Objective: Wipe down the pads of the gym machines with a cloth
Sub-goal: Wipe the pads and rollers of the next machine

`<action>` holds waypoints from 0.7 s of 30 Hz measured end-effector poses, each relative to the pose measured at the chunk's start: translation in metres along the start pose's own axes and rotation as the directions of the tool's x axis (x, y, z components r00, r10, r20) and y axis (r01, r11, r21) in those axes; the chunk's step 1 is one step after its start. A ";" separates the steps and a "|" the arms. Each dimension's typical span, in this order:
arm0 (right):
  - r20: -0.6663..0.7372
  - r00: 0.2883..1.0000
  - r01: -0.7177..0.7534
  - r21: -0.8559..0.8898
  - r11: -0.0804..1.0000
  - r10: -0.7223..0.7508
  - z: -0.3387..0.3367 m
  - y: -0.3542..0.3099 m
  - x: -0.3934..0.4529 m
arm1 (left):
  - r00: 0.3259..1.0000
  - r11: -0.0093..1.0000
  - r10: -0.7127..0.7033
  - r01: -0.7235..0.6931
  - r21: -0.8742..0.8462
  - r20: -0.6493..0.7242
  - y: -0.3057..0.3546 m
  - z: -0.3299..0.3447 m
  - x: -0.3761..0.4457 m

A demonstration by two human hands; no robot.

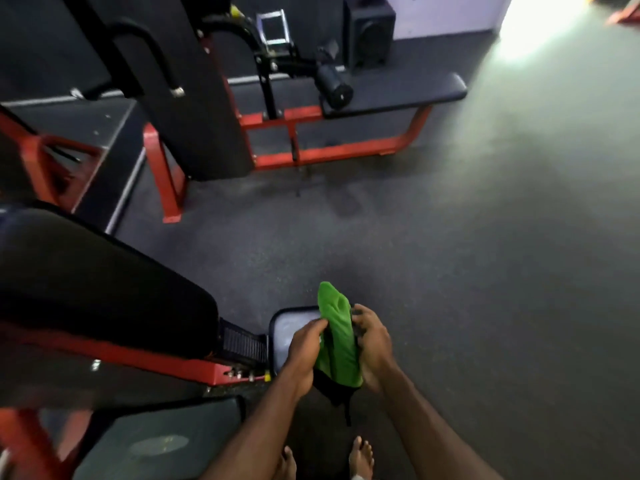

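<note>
Holding: both hands grip a green cloth (337, 332) in front of the person, low in the near middle of the scene.
Left hand (304, 351): fingers curled onto the cloth's left edge, clamped on the fabric.
Right hand (372, 348): fingers and thumb curled round the cloth's right edge, pinching it; some dark material shows between these fingers, too blurred to name.
Cloth: bunched lengthwise and upright between the two hands, its top end standing above the fingers; a dark piece (334, 389) hangs below its lower end.
Small pad (287, 332): pale grey-blue with a dark rim, just behind and to the left of the hands; the cloth overlaps its right side in the view, and whether they touch cannot be told.
Large black pad (90, 292): near left, on a red frame (138, 358) that runs toward the small pad.
Seat pad (156, 441): dark grey, at the near-left bottom edge, with a faint worn patch on it.
Far machine: a black upright panel (194, 84) on a red base (332, 152), with a long black bench pad (401, 95) and a black roller pad (334, 86) above it.
Speaker (369, 32): black box, far against the wall.
Floor (485, 271): dark speckled rubber, with bright light washing in at the far right.
Feet (360, 457): bare, at the bottom edge below the hands.
</note>
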State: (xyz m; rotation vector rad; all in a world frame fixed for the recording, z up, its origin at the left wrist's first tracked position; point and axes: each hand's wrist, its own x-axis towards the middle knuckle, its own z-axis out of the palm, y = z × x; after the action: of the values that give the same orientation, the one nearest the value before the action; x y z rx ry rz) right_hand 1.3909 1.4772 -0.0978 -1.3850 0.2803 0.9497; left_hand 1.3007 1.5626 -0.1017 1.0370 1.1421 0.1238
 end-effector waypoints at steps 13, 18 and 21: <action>0.496 0.866 0.020 -0.165 0.986 0.065 0.074 -0.112 -0.067 | 0.946 0.922 0.283 -0.314 -0.225 -0.159 0.130 -0.050 -0.090; 0.587 0.809 0.180 -0.177 0.968 -0.044 0.139 -0.119 -0.078 | 0.785 0.852 0.451 -0.521 -0.059 -0.425 0.157 -0.096 -0.104; 0.630 0.765 0.312 -0.186 0.932 -0.131 0.172 -0.129 -0.089 | 0.749 0.834 0.490 -0.552 -0.010 -0.446 0.173 -0.130 -0.114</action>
State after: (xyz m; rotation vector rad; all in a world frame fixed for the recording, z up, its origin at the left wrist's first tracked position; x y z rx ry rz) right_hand 1.3667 1.6115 0.0908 -1.2473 -0.5271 1.2097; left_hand 1.2152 1.6740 0.0986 1.2151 1.1778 0.9155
